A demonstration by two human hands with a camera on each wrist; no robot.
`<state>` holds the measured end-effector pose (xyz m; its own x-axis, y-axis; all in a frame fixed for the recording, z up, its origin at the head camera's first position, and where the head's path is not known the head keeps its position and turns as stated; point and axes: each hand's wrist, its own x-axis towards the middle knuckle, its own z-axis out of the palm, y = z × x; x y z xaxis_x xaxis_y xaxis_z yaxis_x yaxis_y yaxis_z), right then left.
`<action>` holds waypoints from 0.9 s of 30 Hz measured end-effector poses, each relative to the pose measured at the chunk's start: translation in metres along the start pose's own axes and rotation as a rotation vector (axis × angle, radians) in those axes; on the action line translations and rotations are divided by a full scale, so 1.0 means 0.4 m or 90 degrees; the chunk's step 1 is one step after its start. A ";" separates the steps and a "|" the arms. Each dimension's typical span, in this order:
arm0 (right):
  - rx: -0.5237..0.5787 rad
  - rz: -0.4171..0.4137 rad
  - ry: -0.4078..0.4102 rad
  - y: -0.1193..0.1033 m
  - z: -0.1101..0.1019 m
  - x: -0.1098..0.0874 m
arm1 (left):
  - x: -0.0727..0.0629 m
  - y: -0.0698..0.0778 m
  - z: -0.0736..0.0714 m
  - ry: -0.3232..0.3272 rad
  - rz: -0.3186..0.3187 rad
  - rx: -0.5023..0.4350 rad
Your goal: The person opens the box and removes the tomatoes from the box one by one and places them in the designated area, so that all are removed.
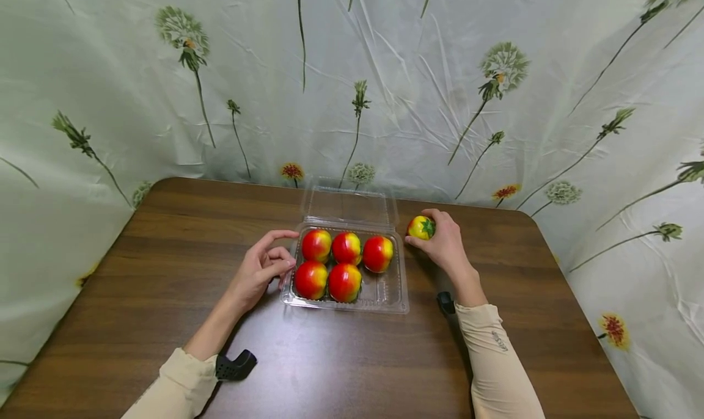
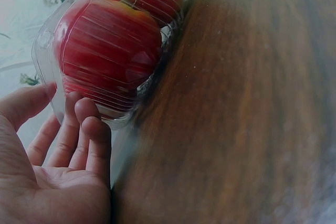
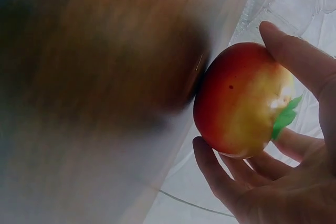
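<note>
- Left sleeve and right sleeve, both cream, came nearest the camera, entering from the lower edge of the head view; dark lettering marked the right one.
- Black mounts sat on the inner sides of both wrists.
- Left hand was half open, its fingers parted and loosely bent, tips at the left edge of the box, with nothing enclosed in it.
- Right hand pinched a fruit between thumb and fingers, spread about as wide as the fruit itself.
- That fruit was red and yellow, with its green leaves turned toward the head camera. It was to the right of the box, near the back right corner and apart from it; whether it touched the surface could not be told.
- Box, of clear plastic, lay on the surface between the two hands, its clear lid swung back on the far side, in front of the curtain.
- Five fruits sat in the box: three along the back, two in front at left and middle. Bare box floor showed at front right.
- Brown wood grain ran across the surface, with pale glare near the front.
- Pale curtain, printed with dandelions and red flowers, hung behind.
</note>
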<state>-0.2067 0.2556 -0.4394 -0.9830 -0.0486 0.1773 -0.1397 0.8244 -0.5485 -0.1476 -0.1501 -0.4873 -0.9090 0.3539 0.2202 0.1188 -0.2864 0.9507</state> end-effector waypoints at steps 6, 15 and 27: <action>0.008 -0.001 -0.011 -0.004 0.002 -0.002 | -0.004 0.003 -0.005 0.002 -0.008 0.004; 0.040 0.005 0.019 -0.004 -0.015 -0.001 | -0.002 0.001 -0.002 0.007 -0.003 0.014; 0.094 -0.072 0.204 -0.047 -0.011 -0.018 | -0.002 -0.005 -0.002 0.013 -0.005 0.027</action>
<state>-0.1964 0.2431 -0.4269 -0.8764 0.0634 0.4773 -0.2841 0.7323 -0.6189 -0.1474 -0.1505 -0.4896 -0.9181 0.3370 0.2084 0.1283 -0.2448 0.9610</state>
